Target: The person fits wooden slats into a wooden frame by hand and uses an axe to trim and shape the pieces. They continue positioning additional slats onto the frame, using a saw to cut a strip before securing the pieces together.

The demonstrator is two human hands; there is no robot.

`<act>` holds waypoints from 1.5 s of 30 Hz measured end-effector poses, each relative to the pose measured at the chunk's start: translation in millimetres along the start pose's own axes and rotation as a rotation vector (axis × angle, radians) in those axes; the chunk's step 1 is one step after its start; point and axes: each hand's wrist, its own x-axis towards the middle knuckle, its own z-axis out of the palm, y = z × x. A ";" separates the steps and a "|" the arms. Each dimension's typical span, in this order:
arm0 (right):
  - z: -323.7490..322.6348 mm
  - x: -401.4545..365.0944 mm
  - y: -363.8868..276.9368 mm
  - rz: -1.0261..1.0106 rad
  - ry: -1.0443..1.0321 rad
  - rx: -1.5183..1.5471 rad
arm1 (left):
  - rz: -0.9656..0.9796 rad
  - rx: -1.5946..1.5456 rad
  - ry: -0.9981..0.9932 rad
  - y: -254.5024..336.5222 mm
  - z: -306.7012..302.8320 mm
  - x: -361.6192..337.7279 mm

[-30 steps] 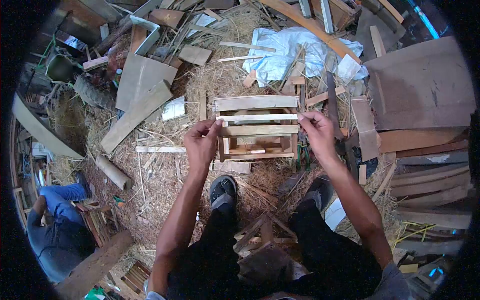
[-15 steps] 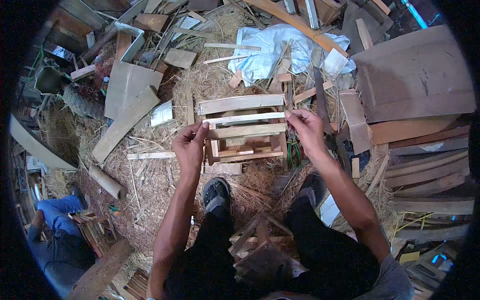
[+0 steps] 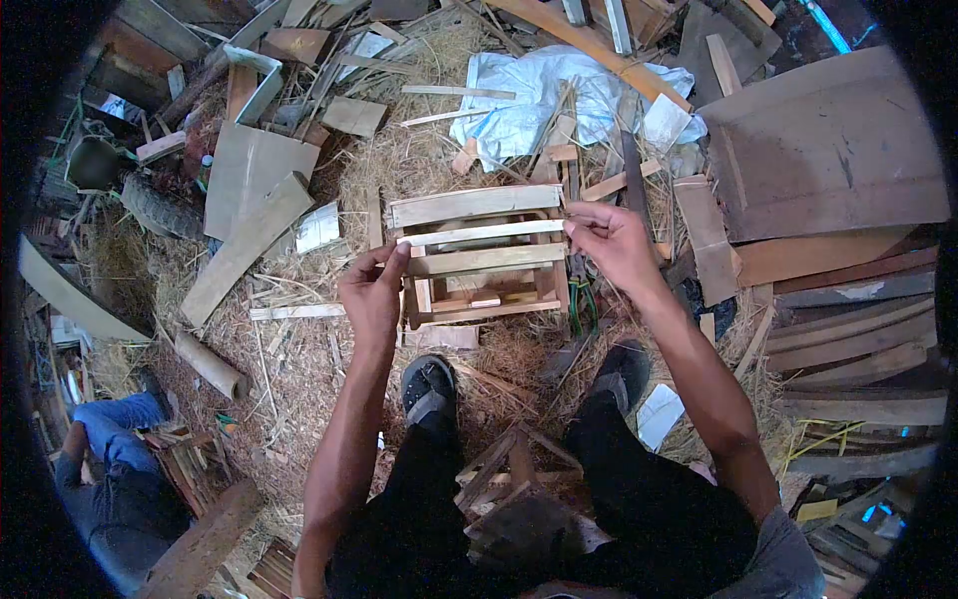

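A small wooden crate (image 3: 477,208) built of pale slats stands on the straw-covered ground in front of my feet. Across its top lies a thin, light wooden slat (image 3: 482,235), between two wider slats. My left hand (image 3: 370,296) pinches the slat's left end between thumb and fingers. At the opposite end, my right hand (image 3: 616,248) grips the slat near the crate's right corner, its thumb on the tip. A tool with green handles (image 3: 583,301), partly hidden, lies just right of the crate.
Wood offcuts surround me, with a white plastic sheet (image 3: 539,95) behind the crate. Curved boards (image 3: 848,344) are stacked at right below a large brown panel (image 3: 828,150). A wooden log (image 3: 212,364) lies at left. Another person (image 3: 120,479) sits at lower left.
The view has shifted slightly, so the crate appears a little further left. My right hand's fingers have straightened somewhat at the slat's end; both hands stay on it.
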 end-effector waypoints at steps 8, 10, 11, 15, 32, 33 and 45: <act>-1.2 1.6 -2.6 0.030 -0.044 0.046 | -0.008 0.010 0.000 -3.9 -0.6 2.3; -1.5 1.6 -4.7 0.028 -0.043 0.033 | -0.004 -0.005 0.003 -4.5 -0.2 2.5; -1.9 1.1 -5.7 0.027 -0.046 0.022 | -0.004 -0.012 0.005 -5.1 -0.2 2.2; -4.5 1.5 -12.1 0.080 -0.070 -0.015 | 0.030 -0.028 0.021 4.8 4.6 -2.4; -7.0 2.8 -3.2 -0.108 -0.072 -0.179 | 0.845 0.529 -0.445 57.4 81.4 -41.2; -6.9 1.6 -6.6 -0.114 -0.063 -0.217 | 0.856 0.573 -0.415 57.0 94.3 -38.1; -2.7 -2.5 6.6 -0.138 0.055 -0.183 | 0.764 0.730 -0.464 44.3 131.6 -22.2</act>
